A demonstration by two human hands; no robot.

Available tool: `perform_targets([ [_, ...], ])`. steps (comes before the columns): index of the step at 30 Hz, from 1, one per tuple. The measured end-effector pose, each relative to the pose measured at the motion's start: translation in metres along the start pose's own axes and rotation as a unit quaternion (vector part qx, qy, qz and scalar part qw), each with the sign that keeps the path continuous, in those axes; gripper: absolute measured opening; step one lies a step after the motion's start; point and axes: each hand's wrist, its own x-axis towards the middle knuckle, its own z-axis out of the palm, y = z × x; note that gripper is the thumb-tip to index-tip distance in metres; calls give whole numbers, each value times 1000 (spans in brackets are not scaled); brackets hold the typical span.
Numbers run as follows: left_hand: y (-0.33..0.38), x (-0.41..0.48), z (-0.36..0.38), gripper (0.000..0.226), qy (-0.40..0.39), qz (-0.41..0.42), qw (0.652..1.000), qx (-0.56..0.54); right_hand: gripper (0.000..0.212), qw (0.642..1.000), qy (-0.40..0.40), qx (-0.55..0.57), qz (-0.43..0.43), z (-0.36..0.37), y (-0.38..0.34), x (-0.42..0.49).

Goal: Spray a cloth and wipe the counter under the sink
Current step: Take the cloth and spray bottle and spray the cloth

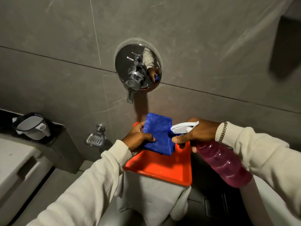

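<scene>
Single head-worn wide-angle view looked forward and down, close above the flat orange plastic tray (164,170); grey tiled wall rose just behind the tray, edges bowed.

hands: two, a left hand (138,138) and a right hand (197,133), both in shot
cloths: just one, a blue cloth (158,133)
spray bottles: one, the pink spray bottle (224,165) with a white nozzle
trays: one orange tray (162,170)
shower valves: one chrome shower valve (137,69) on the wall
soap dishes: one metal soap dish (95,139)
jugs: one white jug (31,126) on the ledge
bracelets: one bracelet (222,132), on the right wrist
sleeves: two, both cream
</scene>
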Motion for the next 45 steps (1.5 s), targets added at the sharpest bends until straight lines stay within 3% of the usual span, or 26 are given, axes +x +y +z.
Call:
perform_targets([
  [5, 3, -11, 4, 51, -13, 18, 1000, 8, 19, 999, 44, 5, 4, 8, -2, -10],
  [8, 5, -14, 6, 54, -21, 16, 999, 20, 36, 998, 60, -23, 5, 9, 2, -11],
  [11, 5, -15, 7, 55, -19, 14, 999, 23, 34, 997, 69, -18, -11, 8, 5, -12],
  [17, 6, -17, 6, 54, -16, 12, 999, 32, 63, 991, 132, -36, 1, 11, 8, -13],
  [21, 5, -18, 6, 56, -12, 11, 1000, 23, 42, 991, 129, -24, -9, 9, 6, -17],
  [33, 11, -17, -3, 64, -1, 4, 1000, 24, 29, 987, 160, -22, -24, 7, 20, -12],
  [37, 10, -16, -10, 60, 28, 11, 999, 27, 50, 970, 238, 4, -42, -8, 40, 2],
  [42, -4, -13, -24, 59, 94, 1, 995, 16, 12, 919, 377, 105, -57, 8, 56, 30],
  [45, -14, -21, -32, 54, 123, -15, 990, 68, 30, 907, 402, 118, -38, 17, 65, 57],
])
